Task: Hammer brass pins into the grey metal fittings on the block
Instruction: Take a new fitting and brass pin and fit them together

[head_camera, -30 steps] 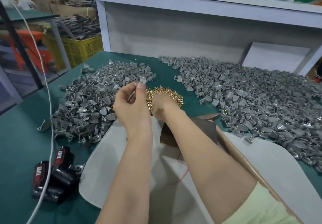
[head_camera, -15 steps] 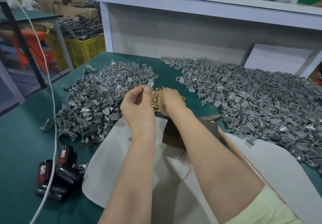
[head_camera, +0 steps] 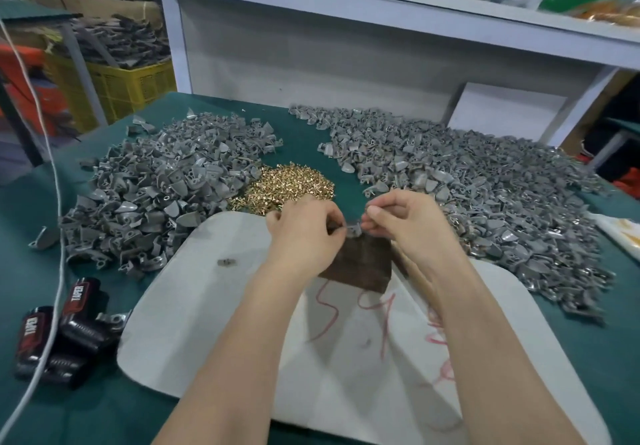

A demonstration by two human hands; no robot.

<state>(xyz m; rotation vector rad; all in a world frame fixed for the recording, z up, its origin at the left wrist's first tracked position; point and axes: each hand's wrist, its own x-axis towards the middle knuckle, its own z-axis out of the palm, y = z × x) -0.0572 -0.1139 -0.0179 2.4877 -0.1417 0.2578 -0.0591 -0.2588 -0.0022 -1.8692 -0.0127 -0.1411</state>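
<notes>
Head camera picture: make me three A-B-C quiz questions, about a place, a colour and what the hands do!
1. Brass pins lie: A in a crate; B between left heap and right heap; C by the black cans.
2. Table cover: A red; B green; C yellow.
3. Left hand and right hand: A lie flat; B swing a hammer; C pinch a grey fitting.
Answers: B, grey heaps flank them; B, green cloth shows; C, fingertips meet on it over the block.

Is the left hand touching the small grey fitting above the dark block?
Touching. The head view shows the left hand pinching the left edge of the grey fitting; no gap shows between them.
</notes>
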